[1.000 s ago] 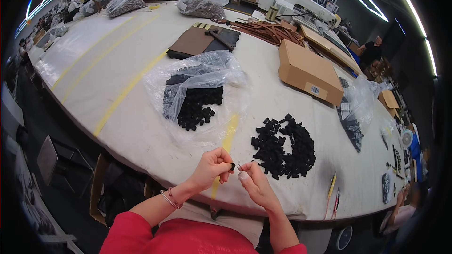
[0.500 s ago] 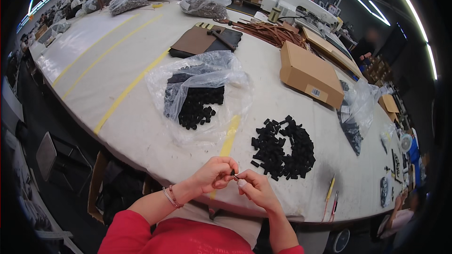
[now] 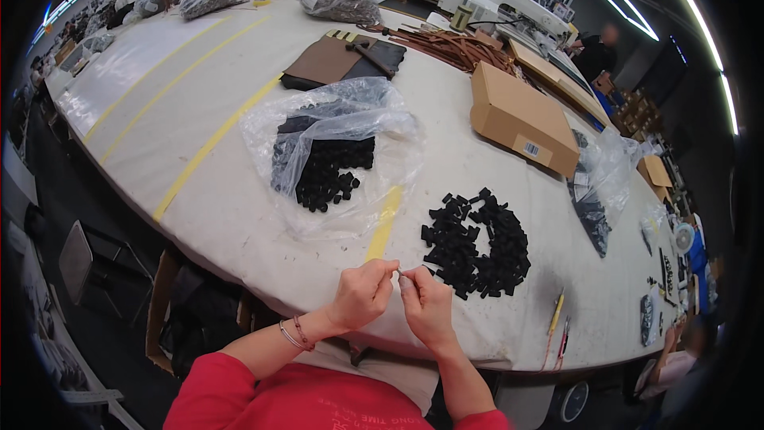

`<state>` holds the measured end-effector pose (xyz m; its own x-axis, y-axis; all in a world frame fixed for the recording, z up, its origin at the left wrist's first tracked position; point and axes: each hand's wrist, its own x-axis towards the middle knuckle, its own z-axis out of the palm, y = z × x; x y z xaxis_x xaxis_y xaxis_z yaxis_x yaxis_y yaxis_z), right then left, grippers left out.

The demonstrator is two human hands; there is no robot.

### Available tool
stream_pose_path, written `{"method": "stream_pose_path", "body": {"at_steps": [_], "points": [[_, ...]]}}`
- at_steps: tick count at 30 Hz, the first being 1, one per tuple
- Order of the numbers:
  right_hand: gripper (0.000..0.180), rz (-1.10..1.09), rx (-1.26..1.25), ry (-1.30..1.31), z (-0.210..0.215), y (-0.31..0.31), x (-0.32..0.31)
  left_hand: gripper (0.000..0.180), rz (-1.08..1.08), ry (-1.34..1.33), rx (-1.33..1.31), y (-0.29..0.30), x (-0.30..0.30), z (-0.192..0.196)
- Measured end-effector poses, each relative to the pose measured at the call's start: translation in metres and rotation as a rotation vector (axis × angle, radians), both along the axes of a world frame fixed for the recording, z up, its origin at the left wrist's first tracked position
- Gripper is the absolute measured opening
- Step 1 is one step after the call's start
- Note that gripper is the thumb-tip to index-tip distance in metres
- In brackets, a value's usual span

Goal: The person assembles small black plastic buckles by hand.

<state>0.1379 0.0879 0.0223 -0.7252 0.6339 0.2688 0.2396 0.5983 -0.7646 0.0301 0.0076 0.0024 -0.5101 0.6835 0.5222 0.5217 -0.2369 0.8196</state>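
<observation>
My left hand [image 3: 364, 293] and my right hand [image 3: 427, 302] meet over the table's near edge, their fingertips almost touching. Both are closed in a pinch, and what they hold is hidden by the fingers. Just right of them lies a loose heap of small black pieces [image 3: 505, 243], short and block-like, with a gap in its middle. Beyond my left hand a clear plastic bag [image 3: 382, 111] lies spread on the table, with more small black pieces [image 3: 322, 179] spilling from its mouth.
Two slim tools, one with a yellow handle [image 3: 556, 312] and one red [image 3: 564, 338], lie right on the white table [image 3: 207, 199]. Farther back are a cardboard box [image 3: 525, 119], a hammer [image 3: 370, 58] on brown and black sheets, and brown straps [image 3: 454, 48]. A folding chair [image 3: 77, 263] stands left.
Both hands have risen slightly and turned, with fingers curled inward. The small black piece visible between the fingertips before is now hidden. The view has shifted a little.
</observation>
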Motion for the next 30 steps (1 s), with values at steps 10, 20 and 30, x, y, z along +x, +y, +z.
{"method": "stream_pose_path", "body": {"at_steps": [10, 20, 30], "points": [[0.015, 0.006, 0.392, 0.182, -0.008, -0.004, 0.004, 0.036, -0.864, -1.666, -0.18, -0.008, -0.006, 0.005], [0.014, 0.019, -0.665, 0.301, -0.008, -0.018, -0.001, 0.022, -0.546, -1.593, -0.058, -0.011, -0.004, 0.007], [0.015, -0.211, 0.431, -0.549, -0.01, 0.087, -0.029, 0.026, -0.336, -1.592, 0.031, 0.001, -0.061, 0.015]]}}
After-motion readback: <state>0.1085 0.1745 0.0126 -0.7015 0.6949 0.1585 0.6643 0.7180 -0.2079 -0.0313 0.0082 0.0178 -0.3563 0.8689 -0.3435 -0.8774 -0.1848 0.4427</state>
